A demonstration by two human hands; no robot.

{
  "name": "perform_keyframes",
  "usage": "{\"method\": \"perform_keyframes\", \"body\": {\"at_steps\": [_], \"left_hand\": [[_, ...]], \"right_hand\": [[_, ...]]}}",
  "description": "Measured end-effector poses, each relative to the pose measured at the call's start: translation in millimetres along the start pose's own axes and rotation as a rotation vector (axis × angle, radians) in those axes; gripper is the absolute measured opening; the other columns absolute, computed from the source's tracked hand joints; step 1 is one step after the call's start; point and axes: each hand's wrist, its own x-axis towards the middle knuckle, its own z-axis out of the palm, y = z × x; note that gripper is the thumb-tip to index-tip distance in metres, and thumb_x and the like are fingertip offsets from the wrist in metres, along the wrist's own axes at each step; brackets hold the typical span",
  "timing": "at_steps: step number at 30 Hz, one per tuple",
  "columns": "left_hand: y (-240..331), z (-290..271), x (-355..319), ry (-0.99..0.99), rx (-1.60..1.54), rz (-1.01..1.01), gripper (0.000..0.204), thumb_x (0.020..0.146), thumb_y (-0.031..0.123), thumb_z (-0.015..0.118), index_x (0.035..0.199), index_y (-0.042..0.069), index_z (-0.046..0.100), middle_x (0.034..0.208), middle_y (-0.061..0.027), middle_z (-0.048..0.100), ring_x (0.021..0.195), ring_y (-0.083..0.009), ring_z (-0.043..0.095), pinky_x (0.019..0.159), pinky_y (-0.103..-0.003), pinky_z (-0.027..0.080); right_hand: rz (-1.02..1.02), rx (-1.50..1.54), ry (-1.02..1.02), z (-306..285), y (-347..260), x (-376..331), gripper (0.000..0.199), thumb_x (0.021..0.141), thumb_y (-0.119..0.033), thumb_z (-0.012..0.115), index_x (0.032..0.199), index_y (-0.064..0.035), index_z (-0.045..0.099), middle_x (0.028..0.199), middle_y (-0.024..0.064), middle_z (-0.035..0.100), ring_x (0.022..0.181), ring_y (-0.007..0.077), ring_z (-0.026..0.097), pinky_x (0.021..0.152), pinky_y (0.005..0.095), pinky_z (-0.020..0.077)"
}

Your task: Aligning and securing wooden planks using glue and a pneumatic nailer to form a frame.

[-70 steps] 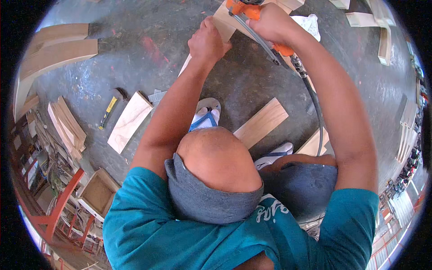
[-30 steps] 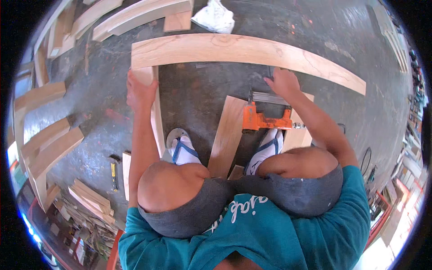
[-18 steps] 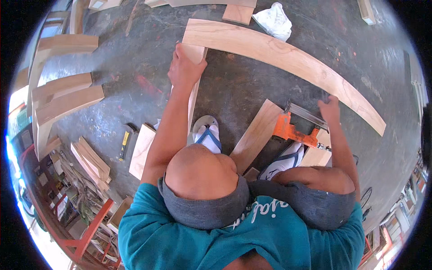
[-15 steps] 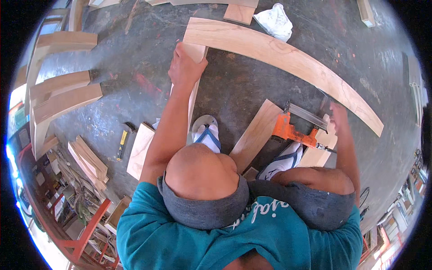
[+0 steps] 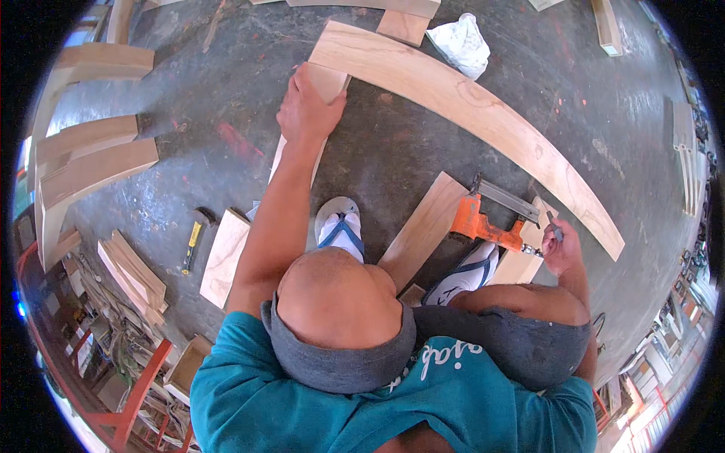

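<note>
My left hand (image 5: 310, 109) is wrapped round a pale wooden board (image 5: 329, 81) at its far end, its fingers curled over the edge. A long, curved plank (image 5: 476, 106) meets that board's far end and sweeps away to the right. My right hand (image 5: 563, 253) is closed on a small dark, slender object (image 5: 554, 226), whose kind I cannot make out. Just left of this hand lies an orange nail gun (image 5: 483, 224) with a grey magazine. Under and beside it are a straight board (image 5: 424, 224) and another short board (image 5: 521, 268).
A crumpled white bag (image 5: 461, 47) lies beyond the curved plank. Left of me are a hammer (image 5: 193, 243), a board (image 5: 226, 257), stacked wood strips (image 5: 134, 275) and curved wooden frames (image 5: 98, 170). A wood post (image 5: 606, 29) lies far right. My sandalled feet are between the boards.
My right hand has drawn back toward me, away from the curved plank, with the dark object now showing in it. The curved plank's right end has swung nearer. My left hand keeps its hold.
</note>
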Motion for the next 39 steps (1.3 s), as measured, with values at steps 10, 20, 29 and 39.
{"method": "perform_keyframes", "body": {"at_steps": [10, 20, 29, 39], "left_hand": [[-6.0, -2.5, 18.4, -0.041, 0.088, -0.074, 0.086, 0.075, 0.046, 0.075, 0.144, 0.014, 0.035, 0.142, -0.0143, 0.047, 0.120, -0.0396, 0.055, 0.096, -0.052, 0.047], [28.3, -38.2, -14.9, 0.018, -0.191, 0.318, 0.065, 0.083, 0.036, 0.072, 0.135, 0.005, 0.048, 0.131, -0.0172, 0.054, 0.111, -0.0358, 0.059, 0.091, -0.046, 0.049], [79.6, -101.8, -70.9, -1.012, -1.318, 0.292, 0.047, 0.102, 0.033, 0.050, 0.138, 0.004, 0.043, 0.123, -0.0112, 0.058, 0.109, -0.0243, 0.061, 0.082, -0.038, 0.056], [2.1, -3.5, -94.0, -0.766, -1.518, -0.248, 0.031, 0.105, 0.024, 0.035, 0.125, 0.010, 0.053, 0.096, 0.0000, 0.063, 0.058, -0.0066, 0.038, 0.053, -0.023, 0.034]], "right_hand": [[-0.113, 0.079, -0.167, 14.0, -33.2, -41.6, 0.015, 0.089, -0.011, 0.062, 0.100, -0.0059, 0.053, 0.081, 0.0066, 0.057, 0.066, 0.0137, 0.054, 0.067, 0.0286, 0.0510], [-0.463, -0.184, -0.735, 144.3, -34.0, -183.1, 0.023, 0.098, -0.020, 0.046, 0.115, -0.0053, 0.047, 0.083, 0.0022, 0.042, 0.066, 0.0108, 0.044, 0.067, 0.0326, 0.0510], [-1.226, -1.039, -0.789, 249.3, 52.1, -147.2, 0.041, 0.100, -0.026, 0.048, 0.131, 0.0003, 0.042, 0.112, 0.0179, 0.054, 0.103, 0.0317, 0.057, 0.093, 0.0453, 0.0449], [-2.019, -1.559, -0.542, 281.1, 23.3, -61.3, 0.062, 0.082, -0.020, 0.069, 0.138, -0.0085, 0.045, 0.124, 0.0154, 0.052, 0.112, 0.0350, 0.051, 0.094, 0.0441, 0.0422]]}}
